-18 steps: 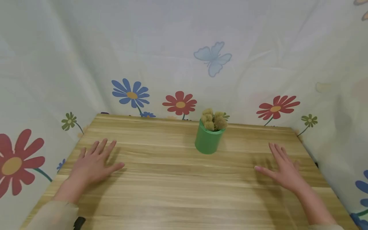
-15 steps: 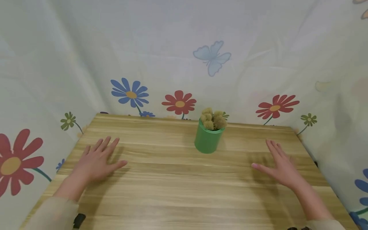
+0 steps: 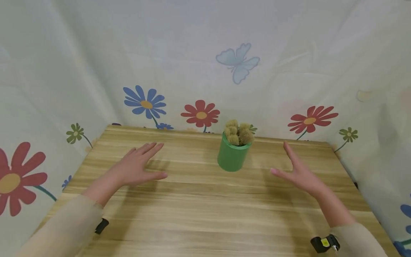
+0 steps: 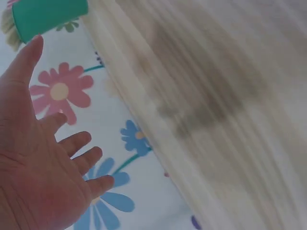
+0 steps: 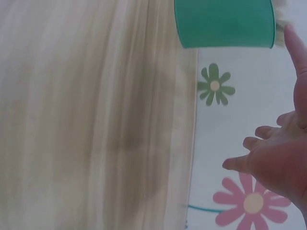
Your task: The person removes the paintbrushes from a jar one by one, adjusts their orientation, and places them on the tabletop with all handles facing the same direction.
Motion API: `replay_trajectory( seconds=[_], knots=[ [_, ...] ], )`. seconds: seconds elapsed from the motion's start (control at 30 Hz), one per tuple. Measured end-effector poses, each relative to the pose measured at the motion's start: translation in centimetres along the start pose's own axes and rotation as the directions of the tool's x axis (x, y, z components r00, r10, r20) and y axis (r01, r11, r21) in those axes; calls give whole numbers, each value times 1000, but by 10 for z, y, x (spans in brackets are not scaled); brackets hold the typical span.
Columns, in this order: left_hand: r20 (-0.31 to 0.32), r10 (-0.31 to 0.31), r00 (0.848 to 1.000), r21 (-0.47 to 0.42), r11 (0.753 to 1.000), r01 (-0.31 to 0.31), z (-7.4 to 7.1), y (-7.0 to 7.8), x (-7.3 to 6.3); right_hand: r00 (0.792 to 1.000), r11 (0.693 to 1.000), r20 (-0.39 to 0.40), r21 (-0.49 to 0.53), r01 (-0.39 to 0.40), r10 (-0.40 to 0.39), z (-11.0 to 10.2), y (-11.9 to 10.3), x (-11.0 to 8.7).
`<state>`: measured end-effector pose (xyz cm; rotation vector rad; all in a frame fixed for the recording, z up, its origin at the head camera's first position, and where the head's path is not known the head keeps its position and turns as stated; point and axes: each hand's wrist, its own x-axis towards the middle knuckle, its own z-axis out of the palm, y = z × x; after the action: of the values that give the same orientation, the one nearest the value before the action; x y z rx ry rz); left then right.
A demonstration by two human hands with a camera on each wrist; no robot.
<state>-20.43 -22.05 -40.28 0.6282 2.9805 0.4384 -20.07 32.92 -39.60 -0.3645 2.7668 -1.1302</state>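
Observation:
A green cylindrical pot [image 3: 232,157] stands upright towards the back of the wooden table, right of centre in the head view. Tan, fuzzy, bristly tufts [image 3: 238,133] stick up out of its top; what lies below them is hidden inside. My left hand [image 3: 136,167] is over the table to the pot's left, fingers extended and thumb apart, holding nothing. To the pot's right, nearer to it, is my right hand [image 3: 299,173], thumb spread from its straight fingers and nothing held. Both wrist views show the pot at the top edge, beyond each hand's thumb.
The wood-grain table [image 3: 192,214] ends at a back edge, close behind the pot. A white curtain [image 3: 179,53] printed with flowers and a butterfly hangs behind and along both sides. A small black device [image 3: 324,243] sits at my right wrist.
Both hands have moved inward towards the pot, the left one going right and the right one going left. More of both sleeves shows. The pot has stayed in place.

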Motion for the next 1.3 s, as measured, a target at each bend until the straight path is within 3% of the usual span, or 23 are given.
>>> replay_trajectory(
  seconds=[0.13, 0.33, 0.63, 0.8, 1.0, 1.3],
  knots=[
    [-5, 45, 999, 9, 999, -45, -11, 16, 15, 999, 997, 23, 68, 46, -48, 3, -7, 13],
    [13, 67, 998, -76, 995, -66, -22, 44, 36, 996, 987, 41, 140, 77, -84, 11, -18, 27],
    [-36, 97, 995, -250, 963, -103, -24, 80, 61, 995, 958, -56, 269, 94, -82, 42, -21, 46],
    [-70, 110, 992, -361, 924, -128, -22, 94, 75, 992, 932, -97, 345, 112, -83, 61, -22, 54],
    [-93, 129, 987, -495, 854, -159, -16, 109, 93, 991, 911, -108, 396, 114, -77, 75, -27, 63],
    [-106, 152, 983, -625, 759, -185, -5, 124, 115, 992, 911, -111, 403, 93, -52, 88, -33, 72]
  ],
)
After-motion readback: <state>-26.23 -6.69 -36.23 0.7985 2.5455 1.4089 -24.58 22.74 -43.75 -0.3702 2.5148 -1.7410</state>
